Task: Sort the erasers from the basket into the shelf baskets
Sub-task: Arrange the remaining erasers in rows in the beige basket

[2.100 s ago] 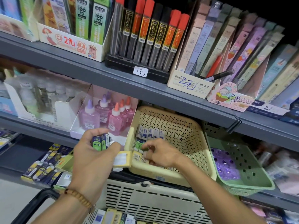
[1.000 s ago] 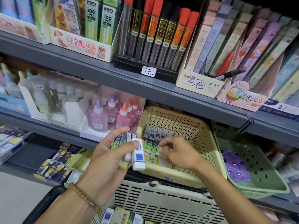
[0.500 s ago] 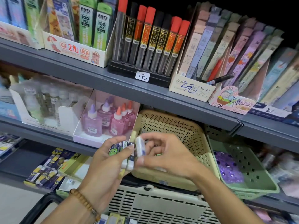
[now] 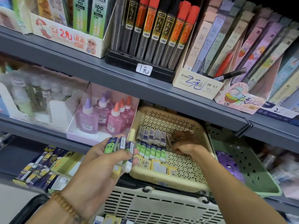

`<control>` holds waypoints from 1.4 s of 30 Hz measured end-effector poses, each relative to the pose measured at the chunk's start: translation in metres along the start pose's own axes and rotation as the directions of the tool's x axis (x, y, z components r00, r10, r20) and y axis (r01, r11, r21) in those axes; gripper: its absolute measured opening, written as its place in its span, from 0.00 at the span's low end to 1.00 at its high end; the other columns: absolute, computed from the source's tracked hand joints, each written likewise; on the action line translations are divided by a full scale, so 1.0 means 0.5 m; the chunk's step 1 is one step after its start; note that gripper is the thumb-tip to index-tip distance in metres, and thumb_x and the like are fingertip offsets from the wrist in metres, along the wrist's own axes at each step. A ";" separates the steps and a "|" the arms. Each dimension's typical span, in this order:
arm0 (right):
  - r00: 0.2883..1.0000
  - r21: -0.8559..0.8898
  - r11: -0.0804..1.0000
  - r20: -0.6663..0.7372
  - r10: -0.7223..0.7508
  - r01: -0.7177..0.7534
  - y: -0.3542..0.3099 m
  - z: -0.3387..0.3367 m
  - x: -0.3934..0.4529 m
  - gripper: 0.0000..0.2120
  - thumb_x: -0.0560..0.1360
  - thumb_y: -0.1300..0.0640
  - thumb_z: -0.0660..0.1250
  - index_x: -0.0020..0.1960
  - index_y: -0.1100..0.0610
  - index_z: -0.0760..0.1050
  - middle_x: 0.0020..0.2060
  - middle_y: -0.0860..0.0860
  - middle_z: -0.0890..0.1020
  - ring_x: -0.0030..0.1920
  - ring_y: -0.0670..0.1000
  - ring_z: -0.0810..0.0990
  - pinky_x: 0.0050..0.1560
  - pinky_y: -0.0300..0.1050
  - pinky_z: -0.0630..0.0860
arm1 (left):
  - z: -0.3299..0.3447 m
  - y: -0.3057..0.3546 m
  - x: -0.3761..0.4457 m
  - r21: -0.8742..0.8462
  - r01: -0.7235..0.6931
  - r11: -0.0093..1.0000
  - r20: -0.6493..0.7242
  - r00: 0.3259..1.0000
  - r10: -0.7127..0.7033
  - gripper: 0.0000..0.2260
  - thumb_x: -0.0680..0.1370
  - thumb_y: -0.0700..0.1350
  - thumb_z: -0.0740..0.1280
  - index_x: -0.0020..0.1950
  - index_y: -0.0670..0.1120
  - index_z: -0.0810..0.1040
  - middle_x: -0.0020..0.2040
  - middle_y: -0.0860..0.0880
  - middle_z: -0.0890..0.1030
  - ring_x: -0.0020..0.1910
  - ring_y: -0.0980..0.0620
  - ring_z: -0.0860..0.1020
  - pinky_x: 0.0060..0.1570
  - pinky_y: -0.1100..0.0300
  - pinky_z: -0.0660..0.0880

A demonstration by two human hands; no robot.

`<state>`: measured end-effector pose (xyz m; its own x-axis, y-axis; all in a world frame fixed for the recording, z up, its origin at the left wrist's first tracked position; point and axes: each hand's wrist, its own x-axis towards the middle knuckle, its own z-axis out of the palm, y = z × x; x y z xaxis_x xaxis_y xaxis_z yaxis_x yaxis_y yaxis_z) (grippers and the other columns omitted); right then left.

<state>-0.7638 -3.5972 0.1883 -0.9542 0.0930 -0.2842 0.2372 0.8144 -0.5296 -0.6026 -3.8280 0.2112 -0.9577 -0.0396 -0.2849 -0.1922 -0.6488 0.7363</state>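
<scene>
My left hand (image 4: pixel 103 160) holds a small bunch of erasers (image 4: pixel 119 145), green-sleeved and blue-and-white ones, in front of the shelf. My right hand (image 4: pixel 186 143) reaches into the beige perforated shelf basket (image 4: pixel 191 126) and pinches a blue-and-white eraser (image 4: pixel 169 138) at the right end of the back row. Inside that basket stand a back row of blue-and-white erasers (image 4: pixel 152 135), a middle row of green erasers (image 4: pixel 150 151) and a front row of yellow ones (image 4: pixel 155 165). The white carry basket (image 4: pixel 155 206) sits below, with more erasers (image 4: pixel 110 220) at its bottom.
A green shelf basket (image 4: pixel 252 167) with purple items stands to the right. Pink glue bottles (image 4: pixel 103 117) in a white box sit left of the beige basket. Yellow-and-blue packs (image 4: pixel 37 172) lie on the lower shelf. The shelf above (image 4: pixel 113 73) overhangs the baskets.
My right hand took a blue-and-white eraser from the bunch in my left hand and carried it into the beige basket, to the back row. My left hand stayed in place.
</scene>
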 end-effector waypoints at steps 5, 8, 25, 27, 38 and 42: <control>0.991 0.183 0.983 0.132 -0.011 -0.013 0.016 0.003 0.015 0.13 0.75 0.68 0.68 0.52 0.52 0.80 0.38 0.51 0.82 0.38 0.51 0.82 0.44 0.47 0.83 | 0.011 0.014 -0.010 -0.008 -0.033 0.999 0.018 0.999 0.033 0.24 0.56 0.31 0.69 0.51 0.43 0.80 0.45 0.36 0.84 0.37 0.46 0.83 0.30 0.64 0.77; 0.995 0.013 0.995 0.035 -0.098 0.098 0.011 0.000 0.003 0.11 0.78 0.64 0.64 0.54 0.52 0.81 0.44 0.45 0.80 0.48 0.50 0.79 0.52 0.46 0.79 | 0.015 0.013 -0.013 -0.030 -0.023 0.999 -0.010 1.000 0.022 0.26 0.56 0.31 0.69 0.53 0.43 0.78 0.46 0.36 0.84 0.41 0.43 0.83 0.42 0.58 0.78; 0.795 0.527 0.763 0.241 -0.556 0.374 -0.128 0.056 -0.272 0.19 0.71 0.65 0.75 0.60 0.54 0.78 0.32 0.51 0.77 0.30 0.49 0.76 0.36 0.45 0.77 | 0.019 0.003 -0.016 0.020 -0.101 0.995 -0.028 0.994 0.102 0.17 0.62 0.35 0.72 0.50 0.41 0.81 0.44 0.40 0.86 0.40 0.47 0.85 0.35 0.61 0.81; 0.813 0.620 0.729 0.241 -0.530 0.292 -0.124 0.064 -0.277 0.15 0.72 0.66 0.73 0.58 0.57 0.79 0.33 0.54 0.75 0.29 0.48 0.75 0.32 0.41 0.76 | 0.020 0.005 -0.016 -0.016 -0.098 0.995 -0.020 0.995 0.098 0.12 0.62 0.36 0.72 0.44 0.44 0.84 0.41 0.42 0.86 0.37 0.48 0.85 0.31 0.64 0.79; 0.846 0.548 0.768 0.188 -0.498 0.330 -0.132 0.010 -0.254 0.06 0.75 0.63 0.71 0.51 0.62 0.81 0.35 0.57 0.79 0.28 0.47 0.78 0.30 0.37 0.77 | 0.003 0.002 -0.009 0.771 -0.281 0.571 0.078 0.932 0.353 0.22 0.68 0.37 0.77 0.47 0.65 0.79 0.36 0.59 0.82 0.33 0.56 0.81 0.37 0.55 0.82; 0.828 0.496 0.777 0.184 -0.530 0.387 -0.132 0.022 -0.254 0.06 0.75 0.60 0.72 0.49 0.62 0.82 0.36 0.58 0.79 0.25 0.45 0.76 0.25 0.36 0.73 | 0.005 -0.004 -0.015 0.859 -0.326 0.395 0.151 0.898 0.413 0.19 0.69 0.40 0.76 0.50 0.63 0.79 0.33 0.59 0.80 0.31 0.61 0.78 0.38 0.65 0.78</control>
<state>-0.6565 -3.6693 0.2505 -0.8823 -0.4596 -0.1015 -0.0949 0.3850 -0.9180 -0.5955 -3.8245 0.2134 -0.9719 -0.1883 0.1409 0.0527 0.4093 0.9109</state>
